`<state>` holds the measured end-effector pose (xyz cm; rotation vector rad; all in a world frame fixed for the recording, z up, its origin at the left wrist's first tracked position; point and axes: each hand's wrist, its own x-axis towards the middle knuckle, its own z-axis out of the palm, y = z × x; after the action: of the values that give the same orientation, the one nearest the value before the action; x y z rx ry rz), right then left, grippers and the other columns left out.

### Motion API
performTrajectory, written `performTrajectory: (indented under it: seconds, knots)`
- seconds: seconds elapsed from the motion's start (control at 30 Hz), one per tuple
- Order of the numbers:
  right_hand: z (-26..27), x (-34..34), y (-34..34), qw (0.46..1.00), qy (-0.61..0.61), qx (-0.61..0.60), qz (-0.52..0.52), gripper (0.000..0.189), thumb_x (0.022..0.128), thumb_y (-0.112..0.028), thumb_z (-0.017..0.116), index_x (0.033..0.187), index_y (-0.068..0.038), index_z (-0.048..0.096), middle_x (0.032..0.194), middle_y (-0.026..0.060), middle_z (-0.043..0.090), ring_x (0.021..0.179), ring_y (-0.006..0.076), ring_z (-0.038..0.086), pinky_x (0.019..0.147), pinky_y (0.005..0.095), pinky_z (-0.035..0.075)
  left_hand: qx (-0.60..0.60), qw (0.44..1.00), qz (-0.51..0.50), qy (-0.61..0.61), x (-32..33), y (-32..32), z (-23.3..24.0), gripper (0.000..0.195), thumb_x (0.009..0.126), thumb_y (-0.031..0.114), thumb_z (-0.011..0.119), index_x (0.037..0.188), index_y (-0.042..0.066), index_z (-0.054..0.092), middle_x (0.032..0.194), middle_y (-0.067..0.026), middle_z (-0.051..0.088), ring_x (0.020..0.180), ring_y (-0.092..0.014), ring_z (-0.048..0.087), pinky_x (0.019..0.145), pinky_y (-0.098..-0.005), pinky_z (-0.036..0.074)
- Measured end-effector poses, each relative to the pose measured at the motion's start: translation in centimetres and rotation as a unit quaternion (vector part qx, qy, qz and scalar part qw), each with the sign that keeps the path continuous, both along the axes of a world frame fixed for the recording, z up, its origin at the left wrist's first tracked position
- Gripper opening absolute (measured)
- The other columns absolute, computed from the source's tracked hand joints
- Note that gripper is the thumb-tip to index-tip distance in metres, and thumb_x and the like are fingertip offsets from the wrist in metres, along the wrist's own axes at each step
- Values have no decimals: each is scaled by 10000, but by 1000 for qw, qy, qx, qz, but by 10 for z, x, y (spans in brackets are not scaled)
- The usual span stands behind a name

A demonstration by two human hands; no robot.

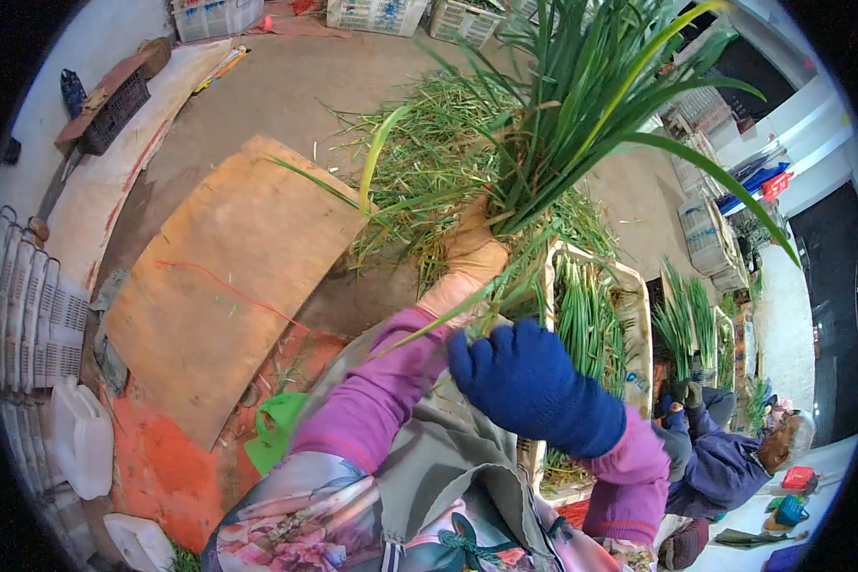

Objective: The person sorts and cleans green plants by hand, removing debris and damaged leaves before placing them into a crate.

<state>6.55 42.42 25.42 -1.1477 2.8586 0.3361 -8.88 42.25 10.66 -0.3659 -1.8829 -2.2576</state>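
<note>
My left hand [477, 239], bare or in a thin pale glove, grips a large bunch of long green leafy stalks [579, 107] near its base, leaves pointing up and away. Below the bunch is my right hand [525, 379] in a blue knitted glove, fingers curled near hanging leaf ends; whether it holds any cannot be told. To the right, a white plastic crate [640, 314] holds trimmed green stalks with pale ends [586, 314]. Beyond my left hand lies a heap of loose leaves and trimmings [429, 157] on the floor.
A wooden board [236, 272] with a red string [222, 286] lies at left, a green plastic bag [275, 429] near it. A co-worker in dark blue [722, 465] sits at right by upright green bunches [686, 314]. Crates [375, 14] stand along the far side.
</note>
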Motion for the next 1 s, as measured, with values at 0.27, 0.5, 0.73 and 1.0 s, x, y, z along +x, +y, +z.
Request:
performTrajectory:
  seconds: [0.27,0.5,0.73,1.0]
  knots:
    - [28,-153,6,900,432,50,-21,594,725,-209,493,1278,-64,331,992,182,537,985,315,487,924,554,256,-204,970,3,135,1,40,-29,478,862,270,425,1277,68,298,1278,-87,395,1172,-206,373,972,-327,303]
    - [-112,-152,-8,981,26,-187,-39,156,716,-119,475,856,-84,532,694,128,574,621,327,568,526,427,442,-48,990,-70,113,-3,34,-52,390,824,231,445,1178,68,416,1181,-93,473,1077,-216,448,885,-292,373]
    - [-70,-92,-59,967,53,-186,166,490,689,-303,593,1127,-121,471,997,118,526,928,291,510,738,443,407,-294,908,169,246,12,6,-31,399,772,52,483,1168,45,438,1057,-109,551,929,-238,533,810,-319,425]
    - [-80,-165,49,965,212,-116,-104,372,720,-283,567,1047,-107,534,901,125,560,834,289,534,692,405,415,-123,978,-66,157,12,9,-37,345,766,117,515,1107,61,495,1020,-99,571,893,-243,547,778,-317,435]
